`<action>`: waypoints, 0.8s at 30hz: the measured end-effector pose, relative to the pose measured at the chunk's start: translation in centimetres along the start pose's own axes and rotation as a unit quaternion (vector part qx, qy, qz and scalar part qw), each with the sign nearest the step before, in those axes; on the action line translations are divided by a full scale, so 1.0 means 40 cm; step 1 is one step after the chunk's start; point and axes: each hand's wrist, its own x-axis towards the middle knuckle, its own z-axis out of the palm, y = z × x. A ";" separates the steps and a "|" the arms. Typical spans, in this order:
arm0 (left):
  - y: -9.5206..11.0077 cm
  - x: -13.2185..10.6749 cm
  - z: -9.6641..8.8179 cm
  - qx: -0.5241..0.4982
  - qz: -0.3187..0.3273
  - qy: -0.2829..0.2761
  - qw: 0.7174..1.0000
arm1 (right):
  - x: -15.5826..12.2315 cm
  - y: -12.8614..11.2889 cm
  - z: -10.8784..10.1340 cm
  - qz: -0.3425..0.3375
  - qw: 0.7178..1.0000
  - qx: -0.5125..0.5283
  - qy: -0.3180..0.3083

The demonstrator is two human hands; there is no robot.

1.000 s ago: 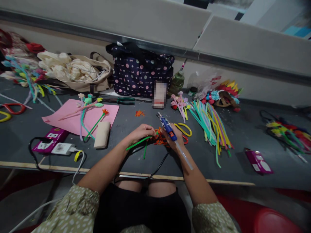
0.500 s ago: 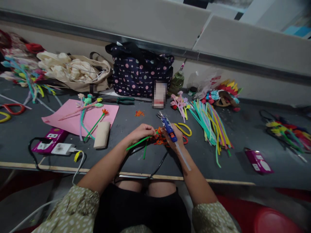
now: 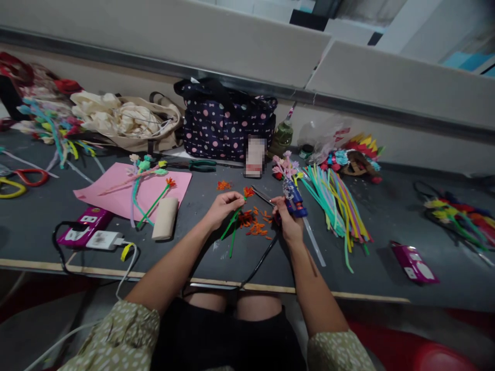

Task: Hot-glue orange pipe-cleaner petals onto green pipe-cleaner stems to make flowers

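Note:
My left hand point(image 3: 225, 207) is closed in a pinch on an orange pipe-cleaner flower point(image 3: 248, 192) with a green stem. Below it, another green stem point(image 3: 232, 241) shows near the table. Wrapped around the grip of a blue hot glue gun point(image 3: 296, 202), my right hand point(image 3: 286, 219) is closed. The gun's nozzle points away from me, and a clear glue stick point(image 3: 314, 242) sticks out of its rear. Metal scissor blades point(image 3: 264, 196) show between the flower and my right hand; their handles are hidden. Loose orange petal pieces point(image 3: 255, 226) are scattered beneath my hands.
A beige block point(image 3: 165, 219) stands beside a pink sheet point(image 3: 96, 186) bearing finished flowers. Bundled pipe cleaners point(image 3: 338, 201) lie to the right. The gun's black cord point(image 3: 259, 265) crosses the table's front edge. A dark patterned bag point(image 3: 220, 129) stands at the back.
My right hand has carried the glue gun rightward, away from the flower, uncovering the orange pieces and scissor blades. My left hand now holds the flower upright, its orange head in plain view.

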 end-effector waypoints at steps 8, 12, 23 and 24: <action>-0.004 0.005 -0.010 -0.069 0.021 0.017 0.997 | 0.002 0.022 0.005 0.026 0.999 -0.008 -0.033; -0.002 0.010 -0.013 -0.123 0.002 0.018 0.992 | 0.005 0.020 0.006 0.019 1.000 -0.006 -0.022; 0.001 0.022 -0.025 -0.181 -0.042 0.057 0.981 | 0.014 0.008 0.009 0.058 0.998 -0.026 0.008; 0.000 0.022 -0.026 -0.183 -0.045 0.065 0.980 | 0.016 0.016 0.006 0.047 0.998 -0.039 0.005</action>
